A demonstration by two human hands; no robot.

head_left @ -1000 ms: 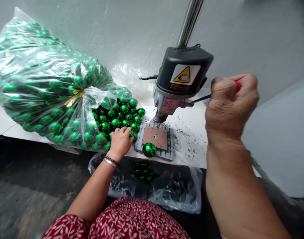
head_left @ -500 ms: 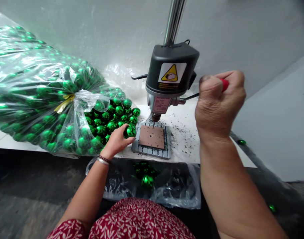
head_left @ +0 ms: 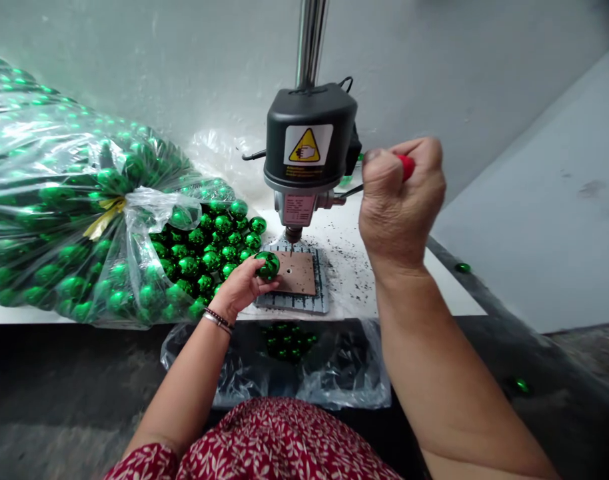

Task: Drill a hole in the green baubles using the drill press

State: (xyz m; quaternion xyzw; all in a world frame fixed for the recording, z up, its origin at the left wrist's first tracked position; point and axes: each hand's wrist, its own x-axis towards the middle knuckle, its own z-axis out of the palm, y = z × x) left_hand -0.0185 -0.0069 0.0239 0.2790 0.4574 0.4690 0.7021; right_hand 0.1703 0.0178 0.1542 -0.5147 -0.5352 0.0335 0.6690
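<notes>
My left hand (head_left: 242,287) curls round a shiny green ball (head_left: 268,265), not yet under the thin metal drill bit (head_left: 292,251) just to its right; my right hand (head_left: 402,203) closes on a red-gripped metal lever (head_left: 408,167). Left of my left hand, many loose glossy green balls (head_left: 212,260) remain; below it, others lie in a dark, plastic-lined container (head_left: 377,393).

Left grip (head_left: 240,287) curled, right grip (head_left: 399,203) fisted

A round, glossy green bauble (head_left: 268,266) is held at the left edge of the brown board (head_left: 304,275) beneath an upright black-and-grey drill press (head_left: 312,110), whose thin bit (head_left: 292,249) points down and whose red-tipped feed lever (head_left: 353,191) juts out to the right.
</notes>
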